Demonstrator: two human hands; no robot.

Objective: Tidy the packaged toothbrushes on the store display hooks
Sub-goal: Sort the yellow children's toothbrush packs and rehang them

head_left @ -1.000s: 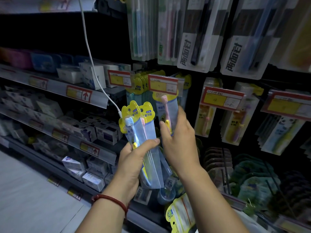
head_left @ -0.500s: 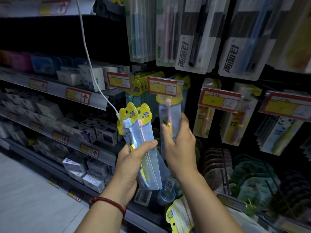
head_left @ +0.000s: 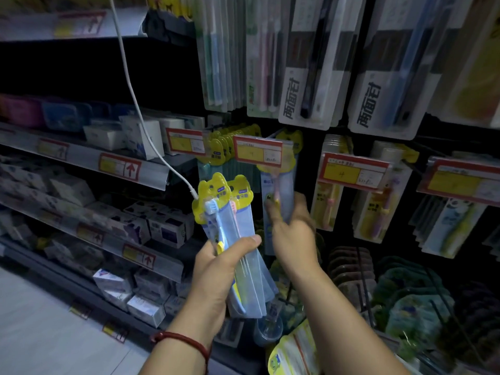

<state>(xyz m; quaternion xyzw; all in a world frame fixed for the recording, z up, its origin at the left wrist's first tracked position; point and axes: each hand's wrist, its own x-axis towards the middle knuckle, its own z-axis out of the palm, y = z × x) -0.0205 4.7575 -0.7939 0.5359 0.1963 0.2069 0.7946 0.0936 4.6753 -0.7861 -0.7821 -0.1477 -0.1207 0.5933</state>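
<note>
My left hand (head_left: 216, 269) grips a small bunch of packaged children's toothbrushes (head_left: 230, 223) with yellow paw-shaped header cards, held upright in front of the display. My right hand (head_left: 292, 228) is closed around the lower part of one more packaged toothbrush (head_left: 278, 185), a pink brush in a clear sleeve. That pack's yellow top sits behind a red and yellow price tag (head_left: 258, 152) at the end of a display hook. Whether it hangs on the hook is hidden by the tag. More yellow-topped packs (head_left: 230, 142) hang on the hook to the left.
Larger adult toothbrush packs (head_left: 308, 66) hang above. Other children's packs (head_left: 378, 207) hang to the right behind price tags. Shelves of small boxes (head_left: 162, 228) run along the left. A white cable (head_left: 130, 85) dangles down to the bunch. Green packs (head_left: 405, 293) sit on lower hooks.
My right hand has lifted the single pink toothbrush pack upward, its top going behind the price tag. The left hand and its bunch have stayed about where they were.
</note>
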